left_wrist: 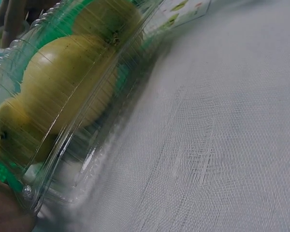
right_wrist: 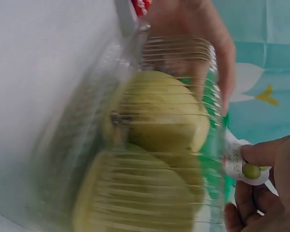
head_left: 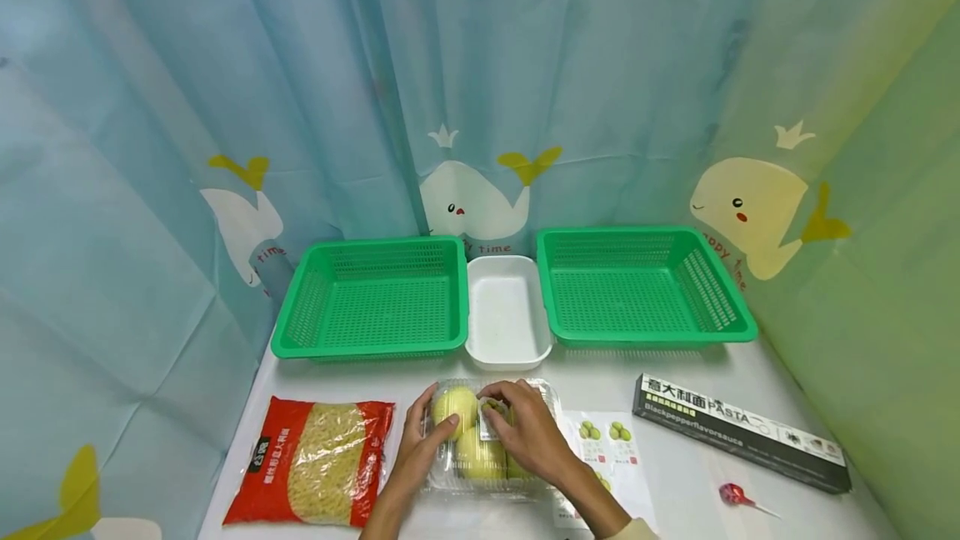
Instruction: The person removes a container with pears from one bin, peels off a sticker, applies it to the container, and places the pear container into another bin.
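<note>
A clear plastic clamshell box [head_left: 450, 480] stands on the white table with several yellow-green fruits [head_left: 480, 457] inside, its lid down. My left hand [head_left: 420, 450] grips the box's left side, thumb over the lid. Above the lid my right hand [head_left: 534, 432] pinches a small white sticker [right_wrist: 253, 169] printed with a green fruit. In the right wrist view the sticker hangs between thumb and fingers, close to the lid; whether it touches is unclear. Under the right forearm lies a sheet of matching stickers [head_left: 633, 486].
Two green baskets [head_left: 371, 352] [head_left: 637, 338] stand at the back with a white tray [head_left: 510, 315] between them. A red bag of pasta [head_left: 258, 494] lies left. A black and white pasta box [head_left: 738, 433] and a red lollipop [head_left: 733, 494] lie right.
</note>
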A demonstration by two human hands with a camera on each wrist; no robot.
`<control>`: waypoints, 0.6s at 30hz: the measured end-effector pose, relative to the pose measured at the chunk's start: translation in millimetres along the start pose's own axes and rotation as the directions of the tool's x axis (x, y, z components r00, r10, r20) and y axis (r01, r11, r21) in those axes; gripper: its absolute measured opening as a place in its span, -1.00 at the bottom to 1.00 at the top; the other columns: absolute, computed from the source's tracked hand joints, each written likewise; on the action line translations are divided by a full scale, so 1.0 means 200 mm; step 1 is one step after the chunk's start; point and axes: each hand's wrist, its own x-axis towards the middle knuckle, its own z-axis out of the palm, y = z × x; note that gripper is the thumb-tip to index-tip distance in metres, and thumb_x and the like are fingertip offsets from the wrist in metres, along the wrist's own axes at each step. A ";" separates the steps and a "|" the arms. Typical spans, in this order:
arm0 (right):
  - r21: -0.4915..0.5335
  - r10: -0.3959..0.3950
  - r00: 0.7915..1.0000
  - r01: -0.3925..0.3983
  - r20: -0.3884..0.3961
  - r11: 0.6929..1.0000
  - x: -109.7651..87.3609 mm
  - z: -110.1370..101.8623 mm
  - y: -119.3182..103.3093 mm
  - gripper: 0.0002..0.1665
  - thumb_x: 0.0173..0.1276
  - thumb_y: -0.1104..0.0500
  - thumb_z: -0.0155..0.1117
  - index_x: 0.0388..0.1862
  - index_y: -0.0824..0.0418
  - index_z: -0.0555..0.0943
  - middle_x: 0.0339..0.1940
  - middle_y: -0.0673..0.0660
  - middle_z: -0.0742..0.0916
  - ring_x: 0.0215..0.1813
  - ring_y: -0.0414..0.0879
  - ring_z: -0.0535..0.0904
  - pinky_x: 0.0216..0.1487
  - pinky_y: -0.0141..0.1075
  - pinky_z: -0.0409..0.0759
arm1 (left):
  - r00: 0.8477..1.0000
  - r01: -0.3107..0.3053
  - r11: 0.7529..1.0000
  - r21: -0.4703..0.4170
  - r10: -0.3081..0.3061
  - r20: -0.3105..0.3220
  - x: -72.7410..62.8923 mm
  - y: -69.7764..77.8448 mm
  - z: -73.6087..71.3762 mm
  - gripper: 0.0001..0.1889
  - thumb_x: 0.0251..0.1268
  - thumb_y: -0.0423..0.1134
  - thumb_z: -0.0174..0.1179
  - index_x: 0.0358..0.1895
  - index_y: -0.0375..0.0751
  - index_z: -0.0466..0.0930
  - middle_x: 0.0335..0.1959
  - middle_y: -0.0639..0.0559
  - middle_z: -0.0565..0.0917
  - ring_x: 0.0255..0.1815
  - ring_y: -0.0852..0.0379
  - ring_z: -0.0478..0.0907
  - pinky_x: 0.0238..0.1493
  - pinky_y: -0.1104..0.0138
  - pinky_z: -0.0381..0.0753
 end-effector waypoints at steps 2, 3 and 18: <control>0.029 0.006 1.000 -0.007 0.016 1.000 0.01 -0.02 -0.02 -0.74 0.38 0.33 0.50 0.00 0.10 0.74 -0.14 -0.13 0.79 -0.11 -0.25 0.57 0.03 -0.10 0.61 | 1.000 0.010 1.000 -0.008 -0.010 0.007 0.00 0.00 0.00 -0.13 0.44 0.11 0.31 0.70 -0.01 0.13 0.69 -0.35 0.02 0.65 -0.52 0.00 0.55 -0.45 0.05; 0.036 0.006 1.000 -0.006 0.025 0.999 0.02 -0.02 -0.02 -0.74 0.38 0.33 0.50 0.00 0.11 0.75 -0.15 -0.14 0.79 -0.13 -0.25 0.56 0.01 -0.12 0.60 | 1.000 0.015 1.000 -0.014 -0.014 0.010 0.00 0.00 0.00 -0.12 0.44 0.12 0.32 0.70 0.01 0.12 0.69 -0.35 0.01 0.65 -0.53 -0.01 0.55 -0.46 0.04; -0.208 -0.169 0.980 0.145 -0.101 0.967 0.01 0.03 0.09 -0.57 0.12 0.31 0.67 -0.04 0.10 0.73 -0.10 -0.04 0.81 -0.05 -0.14 0.56 -0.01 -0.14 0.45 | 1.000 0.015 1.000 -0.012 -0.014 0.027 0.01 0.01 0.00 -0.09 0.43 0.12 0.32 0.71 -0.03 0.09 0.71 -0.34 -0.01 0.67 -0.50 -0.05 0.57 -0.45 -0.01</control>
